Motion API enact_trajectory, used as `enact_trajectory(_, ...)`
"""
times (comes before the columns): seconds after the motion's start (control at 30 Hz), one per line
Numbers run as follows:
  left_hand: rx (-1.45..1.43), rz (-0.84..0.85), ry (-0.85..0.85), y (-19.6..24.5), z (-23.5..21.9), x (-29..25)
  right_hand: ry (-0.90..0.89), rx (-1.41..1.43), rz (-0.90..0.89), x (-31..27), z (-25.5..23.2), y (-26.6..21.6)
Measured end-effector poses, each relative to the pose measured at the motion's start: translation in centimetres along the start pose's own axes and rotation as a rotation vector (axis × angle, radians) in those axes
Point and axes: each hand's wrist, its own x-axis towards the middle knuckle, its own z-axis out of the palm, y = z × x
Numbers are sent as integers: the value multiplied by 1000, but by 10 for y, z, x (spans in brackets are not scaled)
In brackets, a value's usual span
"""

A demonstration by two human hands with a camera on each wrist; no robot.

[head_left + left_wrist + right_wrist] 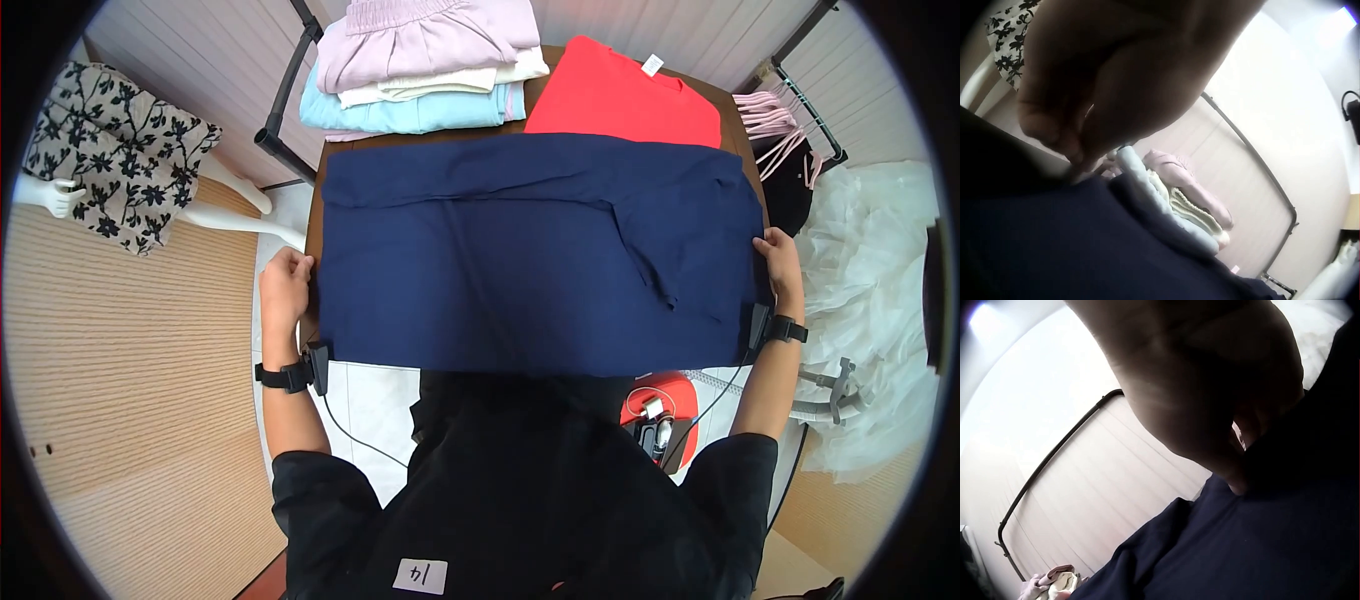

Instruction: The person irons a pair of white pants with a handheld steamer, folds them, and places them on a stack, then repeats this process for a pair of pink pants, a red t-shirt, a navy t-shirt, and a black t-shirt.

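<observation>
A navy blue garment lies spread in a wide rectangle on the brown table, with a folded-over part, like a sleeve, along its top and right. Its near edge reaches the person's body. At the left edge, my left hand pinches the cloth between thumb and fingers; the left wrist view shows those fingertips close together right at the navy cloth. My right hand pinches the opposite edge, thumb on top in the right wrist view and the other fingers partly hidden behind the cloth.
Behind the garment sit a red top and a stack of folded lilac, cream and light blue clothes. A mannequin in a floral skirt stands left. Pink hangers and white tulle are right. A red stool holds cables.
</observation>
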Motion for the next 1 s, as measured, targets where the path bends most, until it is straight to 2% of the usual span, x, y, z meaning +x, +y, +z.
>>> enact_trajectory(0.03,-57,-34,-23,0,-2,-5,-6,2,-4,0,1,-1)
enact_trajectory(0.1,6,-57,-48,1,-5,-24,-34,86,43,-2,2,-3)
enact_trajectory(0.17,98,39,-39,15,-9,-49,-44,86,40,-4,2,-8)
enact_trajectory(0.23,94,23,-44,17,-6,-60,-54,80,35,-6,3,-10)
enact_trajectory(0.37,14,-39,57,11,1,-70,-79,67,32,0,2,2)
enact_trajectory(0.47,-77,38,123,-2,4,-67,-67,66,24,-5,3,-5)
enact_trajectory(0.53,-447,-168,35,-2,-3,-66,-56,55,29,-6,3,-8)
enact_trajectory(0.63,-407,-129,48,-23,4,-59,-27,28,48,-3,2,-8)
enact_trajectory(0.7,-364,-129,51,-34,3,-54,-34,152,101,-7,2,-14)
enact_trajectory(0.77,-321,-124,54,-36,1,-50,-25,157,96,1,-3,-2)
enact_trajectory(0.83,-13,-50,74,-35,0,-50,-16,162,93,7,-1,5)
enact_trajectory(0.87,-16,-42,67,-37,-2,-51,-28,139,61,8,0,6)
enact_trajectory(0.93,-35,178,46,-43,-1,-49,30,143,-52,9,7,14)
enact_trajectory(0.97,6,185,22,-60,2,-40,112,159,-135,5,9,11)
enact_trajectory(1.0,-94,71,-57,-61,2,-33,171,47,-194,-6,8,-10)
